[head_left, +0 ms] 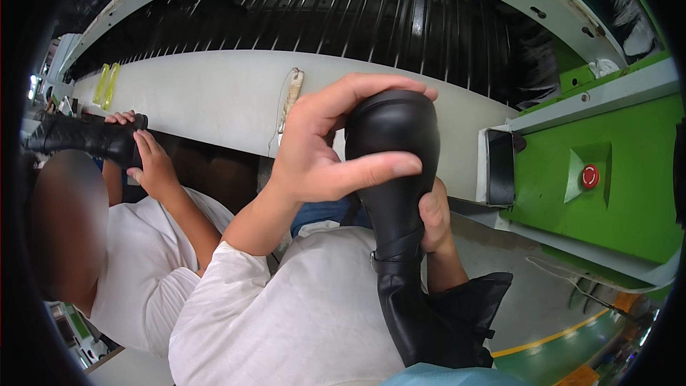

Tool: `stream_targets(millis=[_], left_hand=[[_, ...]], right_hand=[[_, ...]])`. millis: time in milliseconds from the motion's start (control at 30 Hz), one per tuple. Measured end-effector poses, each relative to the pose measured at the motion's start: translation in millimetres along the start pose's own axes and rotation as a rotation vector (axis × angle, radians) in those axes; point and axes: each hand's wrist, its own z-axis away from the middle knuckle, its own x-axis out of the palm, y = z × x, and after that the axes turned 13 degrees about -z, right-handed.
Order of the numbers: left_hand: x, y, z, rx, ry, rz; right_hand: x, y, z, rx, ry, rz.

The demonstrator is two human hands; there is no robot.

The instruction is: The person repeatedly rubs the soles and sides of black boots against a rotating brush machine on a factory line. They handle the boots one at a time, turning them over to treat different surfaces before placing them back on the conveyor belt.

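A black leather boot [396,204] is held up before my chest, its rounded toe upward and its shaft hanging down toward my lap. My left hand [321,146] wraps round the toe end, with the thumb across the front and the fingers over the sole edge. Lower down, my right hand [436,218] grips the boot from its right side; most of those fingers are hidden behind it. A strap with a small metal buckle [373,260] crosses the ankle. The shaft's upper part [471,307] flares out loosely at the lower right.
A white work surface [214,93] runs ahead, carrying a string-wrapped tool [291,96] and yellow-green strips [107,86]. Beyond it are dark rollers or bars [357,14]. A green machine panel with a red button [589,176] stands right. At left, a co-worker handles another black boot [86,136].
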Motion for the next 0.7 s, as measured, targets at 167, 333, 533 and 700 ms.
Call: stream_targets(millis=[167, 333, 533, 700], left_hand=[[-9, 14, -3, 0.05, -0.093, -0.126], [-10, 17, 4, 0.028, -0.063, -0.049], [-10, 21, 15, -0.074, 0.139, 0.008], [-11, -5, 36, -0.083, 0.199, 0.055]], right_hand=[[-1, 0, 4, -0.056, 0.016, 0.035], [-26, 15, 17, -0.076, 0.003, 0.049], [-46, 104, 59, -0.302, 0.318, 0.154], [-30, 109, 46, -0.564, 0.332, 0.272]])
